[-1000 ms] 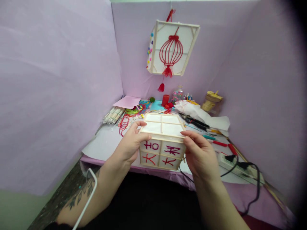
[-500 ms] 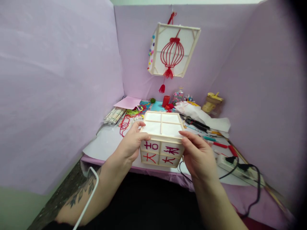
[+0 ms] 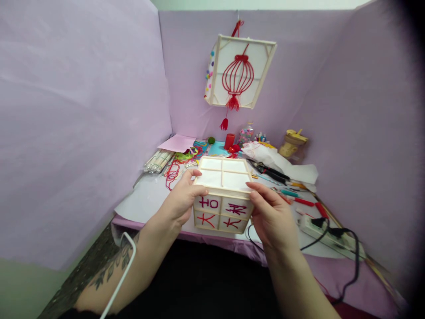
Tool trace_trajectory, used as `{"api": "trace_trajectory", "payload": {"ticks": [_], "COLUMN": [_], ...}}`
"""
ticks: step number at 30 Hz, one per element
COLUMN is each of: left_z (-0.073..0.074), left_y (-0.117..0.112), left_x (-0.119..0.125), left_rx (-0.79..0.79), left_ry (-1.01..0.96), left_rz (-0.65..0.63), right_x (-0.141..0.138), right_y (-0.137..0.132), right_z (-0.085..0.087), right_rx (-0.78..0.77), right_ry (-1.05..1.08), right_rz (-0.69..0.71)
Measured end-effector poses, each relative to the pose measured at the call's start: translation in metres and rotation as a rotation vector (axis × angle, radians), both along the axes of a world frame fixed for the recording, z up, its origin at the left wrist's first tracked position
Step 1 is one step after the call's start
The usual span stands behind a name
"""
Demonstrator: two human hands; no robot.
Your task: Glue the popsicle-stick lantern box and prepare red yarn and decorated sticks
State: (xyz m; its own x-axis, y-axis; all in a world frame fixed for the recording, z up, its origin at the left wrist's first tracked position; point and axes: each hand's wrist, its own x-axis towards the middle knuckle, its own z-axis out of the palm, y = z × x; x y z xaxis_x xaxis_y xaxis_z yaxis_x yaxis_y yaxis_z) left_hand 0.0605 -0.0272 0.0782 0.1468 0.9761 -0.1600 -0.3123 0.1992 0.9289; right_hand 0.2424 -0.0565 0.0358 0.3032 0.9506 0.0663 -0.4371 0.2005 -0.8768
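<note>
A cube-shaped paper lantern (image 3: pixel 223 195) with a pale wooden frame sits between both hands above the table's near edge. Its front face carries red characters in four panes, and its white top is split into four panes. My left hand (image 3: pixel 182 200) grips its left side, thumb on the front top edge. My right hand (image 3: pixel 272 216) grips its right side, fingers curled round the corner. A second, finished lantern (image 3: pixel 239 71) with a red lantern drawing hangs from a red cord against the back wall.
The table (image 3: pixel 146 199) is covered with white paper. Behind the cube lie wooden sticks (image 3: pixel 157 159), red and coloured cords (image 3: pixel 172 170), pink paper (image 3: pixel 176 142), scissors (image 3: pixel 270 170), pens (image 3: pixel 299 200) and a bead jar (image 3: pixel 246 132). A power strip (image 3: pixel 328 232) with black cable lies right. Purple walls enclose three sides.
The cube lantern and both hands have stayed nearly in place. The view has shifted slightly, and the cube sits a little lower and to the left.
</note>
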Motion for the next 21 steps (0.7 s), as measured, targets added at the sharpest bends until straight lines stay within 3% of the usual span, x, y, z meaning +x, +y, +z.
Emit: {"api": "trace_trajectory", "payload": {"ticks": [9,21], "left_z": [-0.0016,-0.0059], "left_y": [0.0005,0.0016], "left_x": [0.001,0.0011], "left_rx": [0.007,0.006], "left_ry": [0.051,0.113], "left_rz": [-0.069,-0.037], "right_x": [0.0002,-0.0025], "right_y": [-0.0005,-0.0019], "right_z": [0.001,0.0004], "right_rx": [-0.004,-0.003], "right_ry": [0.028,0.023], "right_rz": [0.007,0.016]}}
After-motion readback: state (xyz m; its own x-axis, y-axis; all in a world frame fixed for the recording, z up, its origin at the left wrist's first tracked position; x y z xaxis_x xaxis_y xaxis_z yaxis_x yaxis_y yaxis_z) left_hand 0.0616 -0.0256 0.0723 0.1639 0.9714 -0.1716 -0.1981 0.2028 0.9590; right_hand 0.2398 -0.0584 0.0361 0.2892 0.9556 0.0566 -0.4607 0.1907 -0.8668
